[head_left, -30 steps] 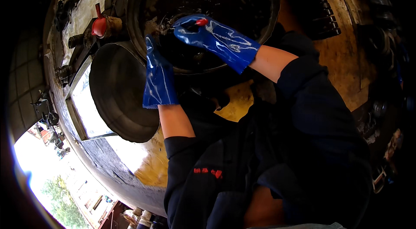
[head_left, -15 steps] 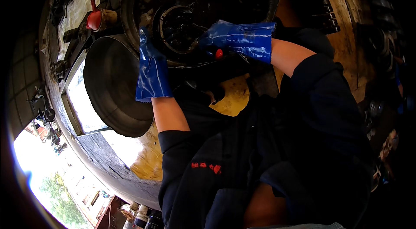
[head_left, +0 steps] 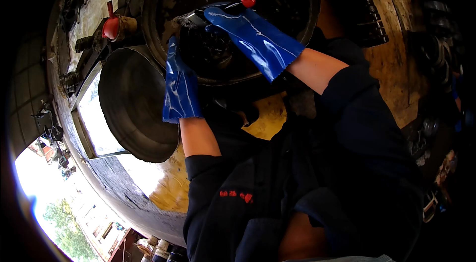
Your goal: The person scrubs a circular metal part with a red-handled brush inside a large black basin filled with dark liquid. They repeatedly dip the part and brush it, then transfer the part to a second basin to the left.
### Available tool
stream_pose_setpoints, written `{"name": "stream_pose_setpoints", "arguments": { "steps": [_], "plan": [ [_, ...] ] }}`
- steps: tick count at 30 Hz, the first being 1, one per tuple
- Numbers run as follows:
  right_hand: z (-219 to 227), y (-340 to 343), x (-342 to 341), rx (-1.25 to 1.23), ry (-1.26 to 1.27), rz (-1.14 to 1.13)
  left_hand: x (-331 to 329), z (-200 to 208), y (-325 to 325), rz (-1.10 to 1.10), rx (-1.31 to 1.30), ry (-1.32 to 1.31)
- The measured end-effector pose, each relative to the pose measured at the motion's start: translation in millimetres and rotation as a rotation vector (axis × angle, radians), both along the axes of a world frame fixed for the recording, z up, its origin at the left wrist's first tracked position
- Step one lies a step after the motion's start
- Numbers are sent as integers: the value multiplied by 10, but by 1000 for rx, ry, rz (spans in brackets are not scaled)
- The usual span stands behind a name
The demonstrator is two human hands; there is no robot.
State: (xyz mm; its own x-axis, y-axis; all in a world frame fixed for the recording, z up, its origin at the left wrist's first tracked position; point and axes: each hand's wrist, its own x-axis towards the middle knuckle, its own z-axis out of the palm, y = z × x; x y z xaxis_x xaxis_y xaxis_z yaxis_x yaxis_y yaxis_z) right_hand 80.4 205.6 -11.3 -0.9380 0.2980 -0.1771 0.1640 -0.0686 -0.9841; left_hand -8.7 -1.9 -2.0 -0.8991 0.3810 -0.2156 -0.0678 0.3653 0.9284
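Observation:
My right hand point(head_left: 248, 31), in a blue rubber glove, is closed round a brush point(head_left: 199, 18) with a dark handle and a red end. Its bristles point left, over a dark, wet round part point(head_left: 210, 46) at the near side of a large black basin point(head_left: 313, 14). My left hand point(head_left: 181, 83), gloved alike, is at the basin's near left rim, against the left side of that round part. One finger points up; the others are hidden, and the hand appears to grip the part. Dark liquid with pale specks fills the basin.
Left of the basin leans a large dark round pan point(head_left: 139, 108). Beyond it is a valve with a red handle point(head_left: 111, 26). A black ribbed part point(head_left: 359, 16) lies on the stained brown surface at right. A yellow piece point(head_left: 267, 118) shows below the basin.
My right hand has moved up and left with the brush, which has swung round so its red end now points up. The round part's open ring no longer shows clearly. My left hand has shifted slightly.

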Motion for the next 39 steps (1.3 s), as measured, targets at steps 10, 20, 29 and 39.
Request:
{"name": "stream_pose_setpoints", "arguments": {
  "steps": [10, 20, 29, 39],
  "plan": [
    [-6, -187, 19, -64, -251, -176, -8, -23, -100, 0, -33, 26],
    [2, -153, -111, 102, -242, -50, -74, -62, -29, -25, -48, 67],
    [-347, -113, 128, 45, -414, -87, -93, -32, -2, -43, -71, 104],
    [-60, -164, 345, 8, -249, -62, -3, -44, -37, -50, -121, 149]
  ]
}}
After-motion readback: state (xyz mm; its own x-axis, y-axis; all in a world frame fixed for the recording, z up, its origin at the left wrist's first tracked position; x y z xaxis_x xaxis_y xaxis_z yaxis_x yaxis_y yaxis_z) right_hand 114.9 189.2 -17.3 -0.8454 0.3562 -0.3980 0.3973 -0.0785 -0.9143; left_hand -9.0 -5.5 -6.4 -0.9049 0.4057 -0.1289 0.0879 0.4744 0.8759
